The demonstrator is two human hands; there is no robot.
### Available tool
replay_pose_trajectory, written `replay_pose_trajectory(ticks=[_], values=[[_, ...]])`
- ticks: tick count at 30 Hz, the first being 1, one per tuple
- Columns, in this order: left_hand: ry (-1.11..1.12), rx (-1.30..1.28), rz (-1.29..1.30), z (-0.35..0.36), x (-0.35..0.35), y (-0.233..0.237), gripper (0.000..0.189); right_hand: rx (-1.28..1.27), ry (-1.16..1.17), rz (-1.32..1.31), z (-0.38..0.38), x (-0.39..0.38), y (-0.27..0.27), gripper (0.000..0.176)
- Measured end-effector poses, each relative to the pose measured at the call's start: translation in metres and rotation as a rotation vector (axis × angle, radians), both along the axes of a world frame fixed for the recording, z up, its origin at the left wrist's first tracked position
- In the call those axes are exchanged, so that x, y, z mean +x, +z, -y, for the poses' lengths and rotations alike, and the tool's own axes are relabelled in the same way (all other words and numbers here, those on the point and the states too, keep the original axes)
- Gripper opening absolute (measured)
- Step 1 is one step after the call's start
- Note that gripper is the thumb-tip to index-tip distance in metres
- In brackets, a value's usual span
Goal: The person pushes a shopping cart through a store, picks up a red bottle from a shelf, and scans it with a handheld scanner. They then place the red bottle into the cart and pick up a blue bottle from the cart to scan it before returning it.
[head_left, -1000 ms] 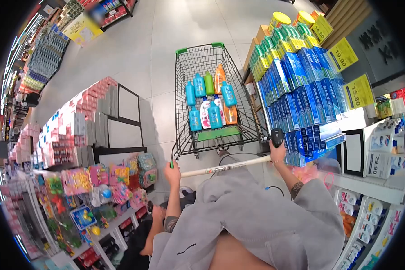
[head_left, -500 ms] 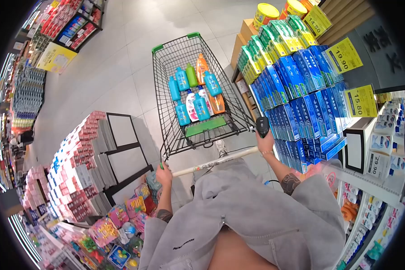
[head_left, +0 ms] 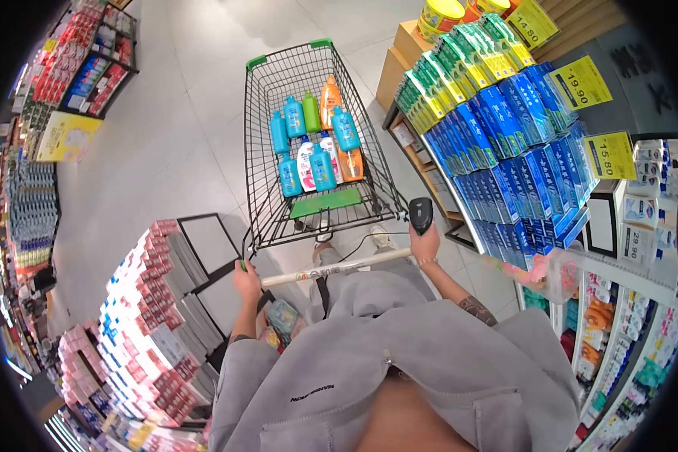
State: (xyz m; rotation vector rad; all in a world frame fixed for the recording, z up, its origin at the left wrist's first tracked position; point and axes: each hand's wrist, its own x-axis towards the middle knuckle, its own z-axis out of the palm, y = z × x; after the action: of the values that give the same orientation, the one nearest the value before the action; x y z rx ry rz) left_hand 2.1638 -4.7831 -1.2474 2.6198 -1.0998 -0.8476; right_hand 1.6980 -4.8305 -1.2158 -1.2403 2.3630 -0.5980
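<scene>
My left hand (head_left: 246,280) is wrapped round the left end of the pale handle (head_left: 339,268) of a shopping cart (head_left: 325,202), a bit of green showing at the grip. At the handle's right end, my right hand (head_left: 424,248) closes on a black handheld scanner (head_left: 422,214); whether its fingers also grip the bar is hidden. Inside the wire basket stand several blue bottles (head_left: 322,167), a green bottle (head_left: 311,113), white bottles (head_left: 306,167) and orange bottles (head_left: 330,102). A thin dark cable runs near the handle.
Close on the right rises a display of blue toothpaste-like boxes (head_left: 505,177) with yellow price tags (head_left: 580,83). A stack of pink and white boxes (head_left: 147,324) flanks me on the left. Grey tiled floor (head_left: 196,128) stretches ahead, with more shelves (head_left: 98,68) at far left.
The cart, handle and both hands sit further left and slightly higher in view. The pink box stack has slid lower in view, and my shoes show more. Both grips stay the same.
</scene>
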Motion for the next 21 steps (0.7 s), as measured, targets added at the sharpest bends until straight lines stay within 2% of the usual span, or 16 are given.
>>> replay_pose_trajectory(ticks=[2, 4, 6, 8, 12, 14, 20, 21], values=[[-0.007, -0.002, -0.041, 0.022, 0.026, 0.004, 0.032, -0.023, -0.025, -0.023, -0.007, 0.031, -0.004, 0.04], [-0.152, -0.017, 0.022, 0.038, 0.073, -0.011, 0.03, -0.008, -0.062, -0.069, -0.013, 0.061, -0.006, 0.041], [-0.267, -0.052, 0.028, 0.057, 0.11, -0.012, 0.03, -0.049, 0.028, -0.112, -0.022, 0.1, -0.008, 0.04], [-0.279, -0.054, -0.069, 0.078, 0.143, -0.009, 0.029, -0.037, -0.067, -0.111, -0.031, 0.144, -0.008, 0.04], [-0.369, -0.034, -0.097, 0.111, 0.204, -0.026, 0.028, -0.017, -0.206, -0.106, -0.038, 0.214, -0.009, 0.039], [-0.493, -0.054, 0.028, 0.118, 0.226, -0.023, 0.028, -0.009, -0.25, -0.1, -0.05, 0.239, -0.005, 0.038], [-0.648, -0.05, 0.086, 0.125, 0.283, -0.034, 0.032, -0.035, -0.37, -0.148, -0.07, 0.306, 0.0, 0.039], [-0.61, -0.016, 0.039, 0.123, 0.287, -0.034, 0.029, 0.003, -0.393, -0.156, -0.076, 0.313, 0.002, 0.039]])
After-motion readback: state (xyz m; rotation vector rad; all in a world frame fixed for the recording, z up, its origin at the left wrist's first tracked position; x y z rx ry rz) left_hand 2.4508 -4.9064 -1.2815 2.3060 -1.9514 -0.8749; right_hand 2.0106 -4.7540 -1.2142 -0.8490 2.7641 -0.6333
